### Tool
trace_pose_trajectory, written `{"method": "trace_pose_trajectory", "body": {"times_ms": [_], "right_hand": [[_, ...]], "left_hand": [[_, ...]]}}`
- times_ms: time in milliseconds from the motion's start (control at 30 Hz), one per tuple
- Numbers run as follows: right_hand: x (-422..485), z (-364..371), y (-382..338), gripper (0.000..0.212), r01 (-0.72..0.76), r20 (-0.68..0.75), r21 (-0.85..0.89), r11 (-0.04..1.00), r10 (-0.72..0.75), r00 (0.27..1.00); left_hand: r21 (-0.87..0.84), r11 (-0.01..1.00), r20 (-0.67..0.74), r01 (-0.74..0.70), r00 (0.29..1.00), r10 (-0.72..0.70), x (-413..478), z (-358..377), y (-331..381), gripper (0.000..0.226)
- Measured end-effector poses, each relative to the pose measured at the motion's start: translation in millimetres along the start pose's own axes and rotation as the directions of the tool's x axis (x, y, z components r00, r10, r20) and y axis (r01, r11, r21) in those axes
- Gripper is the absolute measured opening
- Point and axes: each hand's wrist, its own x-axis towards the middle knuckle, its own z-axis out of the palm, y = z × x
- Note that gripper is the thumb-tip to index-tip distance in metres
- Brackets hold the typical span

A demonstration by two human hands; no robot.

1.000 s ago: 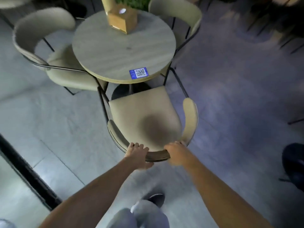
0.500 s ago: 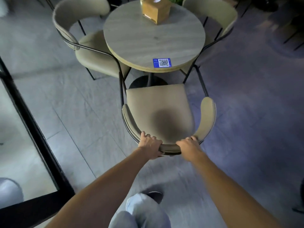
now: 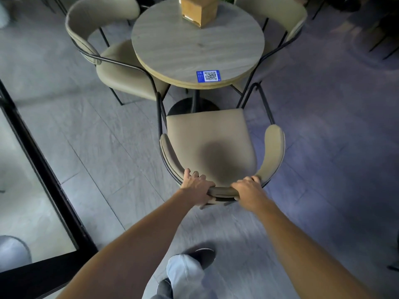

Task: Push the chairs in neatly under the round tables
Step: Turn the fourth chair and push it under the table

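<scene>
Head view: your left hand (image 3: 197,187) and right hand (image 3: 248,192) stay clamped on the curved back of the beige padded chair with black metal legs (image 3: 210,145), whose seat front now sits nearer the round pale wood counter (image 3: 197,43) than half a second ago. Three such chairs ring it, and one wooden box (image 3: 199,9) stands at the counter's far edge.
</scene>
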Motion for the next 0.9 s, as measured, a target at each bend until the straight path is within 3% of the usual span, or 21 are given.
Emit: {"method": "trace_pose_trajectory", "body": {"times_ms": [200, 467, 900], "right_hand": [[6, -4, 9, 0.015, 0.020, 0.025, 0.047, 0.999, -0.021, 0.999], [20, -11, 50, 0.019, 0.066, 0.033, 0.064, 0.996, -0.068, 0.997], [32, -9, 47, 0.022, 0.070, -0.053, -0.017, 0.997, -0.071, 0.996]], "left_hand": [[-0.027, 0.994, 0.014, 0.107, 0.994, -0.106, 6, -1, 15, 0.035], [-0.090, 0.989, -0.072, 0.116, 0.990, -0.123, 32, -10, 33, 0.034], [-0.112, 0.988, -0.039, 0.106, 0.993, -0.111, 39, -21, 22, 0.042]]}}
